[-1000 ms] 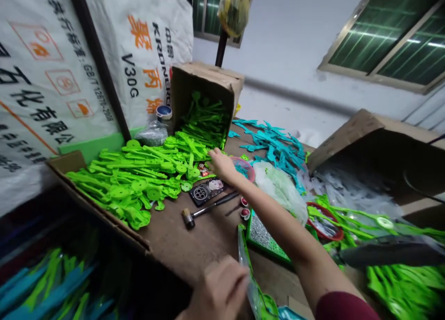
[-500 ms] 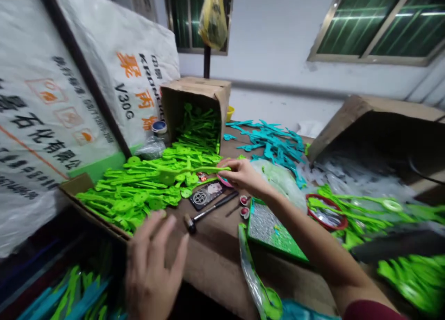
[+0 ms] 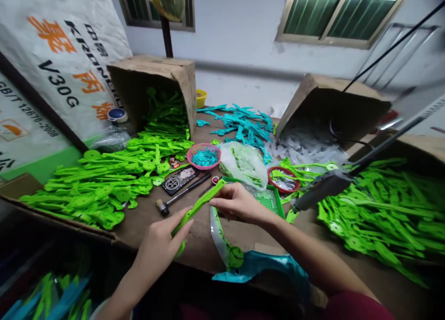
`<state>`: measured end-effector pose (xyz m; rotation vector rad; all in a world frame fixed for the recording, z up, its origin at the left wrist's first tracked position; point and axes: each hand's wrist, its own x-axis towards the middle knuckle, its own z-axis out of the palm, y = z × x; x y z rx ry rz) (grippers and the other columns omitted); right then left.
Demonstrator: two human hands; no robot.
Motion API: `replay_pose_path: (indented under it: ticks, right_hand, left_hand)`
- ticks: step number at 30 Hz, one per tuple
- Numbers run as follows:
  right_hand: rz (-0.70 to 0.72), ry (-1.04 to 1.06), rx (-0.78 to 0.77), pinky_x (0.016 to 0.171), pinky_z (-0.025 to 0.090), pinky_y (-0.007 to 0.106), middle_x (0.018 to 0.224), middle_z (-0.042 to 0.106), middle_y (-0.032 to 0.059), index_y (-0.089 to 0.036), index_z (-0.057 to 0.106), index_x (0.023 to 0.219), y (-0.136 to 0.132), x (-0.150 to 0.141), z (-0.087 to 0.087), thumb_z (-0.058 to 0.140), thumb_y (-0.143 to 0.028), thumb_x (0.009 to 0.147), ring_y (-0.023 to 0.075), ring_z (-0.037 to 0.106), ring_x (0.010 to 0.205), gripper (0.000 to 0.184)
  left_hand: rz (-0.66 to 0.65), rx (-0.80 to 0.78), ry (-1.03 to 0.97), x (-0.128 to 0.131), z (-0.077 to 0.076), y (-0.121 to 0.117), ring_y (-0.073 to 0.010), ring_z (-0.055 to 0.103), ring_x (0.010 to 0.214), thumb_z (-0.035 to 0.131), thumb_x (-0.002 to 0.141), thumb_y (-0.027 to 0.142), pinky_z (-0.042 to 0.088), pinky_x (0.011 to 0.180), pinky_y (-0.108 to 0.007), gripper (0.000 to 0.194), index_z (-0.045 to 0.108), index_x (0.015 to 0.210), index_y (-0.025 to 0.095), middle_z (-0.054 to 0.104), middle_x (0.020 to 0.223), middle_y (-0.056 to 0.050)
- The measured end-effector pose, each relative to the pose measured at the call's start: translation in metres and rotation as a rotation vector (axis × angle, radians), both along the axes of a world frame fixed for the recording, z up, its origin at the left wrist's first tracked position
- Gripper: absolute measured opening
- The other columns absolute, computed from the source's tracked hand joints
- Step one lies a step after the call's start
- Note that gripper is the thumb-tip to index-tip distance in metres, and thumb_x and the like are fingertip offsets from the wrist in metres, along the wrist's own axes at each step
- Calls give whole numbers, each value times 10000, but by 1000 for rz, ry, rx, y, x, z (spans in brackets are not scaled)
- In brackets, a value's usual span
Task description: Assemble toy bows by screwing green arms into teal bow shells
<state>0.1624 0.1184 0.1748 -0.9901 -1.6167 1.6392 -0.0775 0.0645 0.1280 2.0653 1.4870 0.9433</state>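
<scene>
Head view: brown tabletop (image 3: 200, 246), wall (image 3: 239, 65) perhaps white

Your left hand (image 3: 160, 240) and right hand (image 3: 240, 203) hold a long green part (image 3: 200, 201) slantwise between them; beyond it, a hammer (image 3: 188, 189) lies beside a black phone (image 3: 178, 181) on the brown table (image 3: 200, 239).

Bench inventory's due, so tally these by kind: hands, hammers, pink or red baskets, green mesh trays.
Left hand and right hand: 2
Hammer: 1
Pink basket and red basket: 2
Green mesh tray: 1
Total: 6
</scene>
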Motion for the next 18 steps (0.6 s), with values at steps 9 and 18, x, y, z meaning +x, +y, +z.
replay_pose_path:
  ticks: [9, 18]
  right_hand:
    - [-267, 2, 90, 399, 309, 179, 618, 517, -56, -162, 629, 879, -21, 6, -13, 623, -404, 896, 41, 445, 436, 242]
    - [-441, -161, -98, 477, 471, 183, 836, 669, 12, -182, 624, 1206, -163, 86, -25, 616, -458, 916, 88, 609, 564, 400]
  left_hand:
    - [-150, -757, -789, 41, 17, 2, -201, 723, 713, 763, 773, 519, 590, 641, -287, 424, 633, 956, 159, 761, 860, -72]
    - [-377, -692, -799, 135, 1, -26, -205, 675, 1012, 698, 842, 444, 595, 844, -324, 358, 578, 1068, 193, 680, 1050, -43]
